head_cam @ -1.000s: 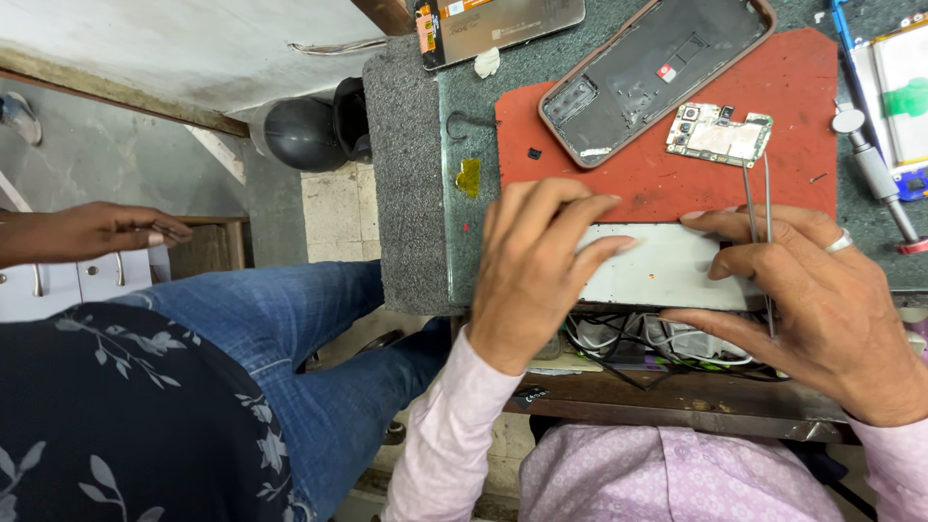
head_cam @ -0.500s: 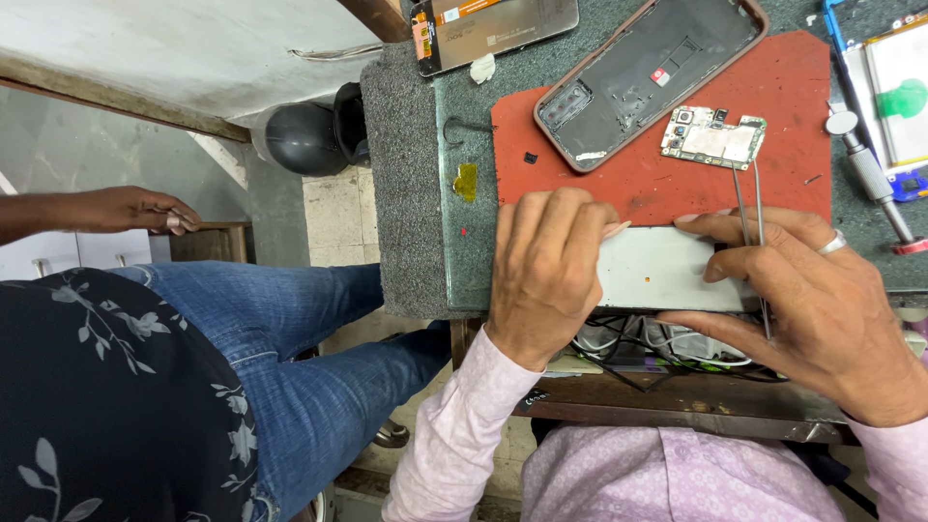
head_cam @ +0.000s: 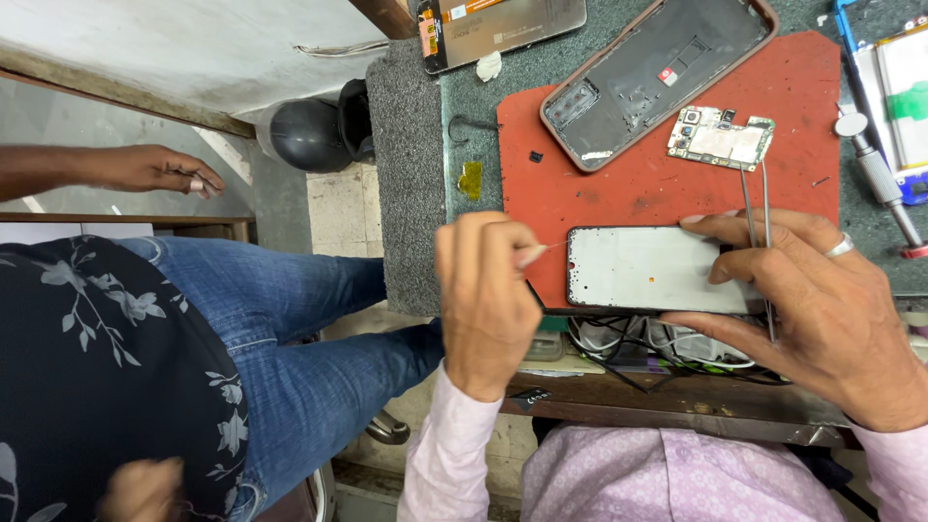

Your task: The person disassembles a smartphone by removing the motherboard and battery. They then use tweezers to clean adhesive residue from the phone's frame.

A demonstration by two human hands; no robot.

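Workbench surface observed: a grey-green mat point(head_cam: 503, 87) carrying a red work pad point(head_cam: 638, 198), set at the edge of a wooden bench. On the near edge of the red pad lies a phone display panel point(head_cam: 648, 269), pale back face up and black-rimmed, partly overhanging the bench edge. The right hand point(head_cam: 822, 319) grips this panel at its right end, thumb under and fingers curled over the top edge, and also holds a pair of metal tweezers point(head_cam: 754, 222) lying across its fingers. The left hand point(head_cam: 488, 300) is closed in a pinch on a thin pale strip point(head_cam: 553, 248) that runs to the panel's left end; whether the strip is tape or film cannot be told. Judged from the layout, disassembly is well advanced: the empty rear housing point(head_cam: 657, 77) and the separated circuit board point(head_cam: 720, 140) both rest apart on the pad, while the strip is only partly drawn off and the panel is not yet bare. Further out, a second display part point(head_cam: 503, 29) lies at the mat's top edge and a precision screwdriver point(head_cam: 875, 174) at the right. Another person in jeans point(head_cam: 280, 319) sits alongside, one hand point(head_cam: 155, 169) extended well away from the work.
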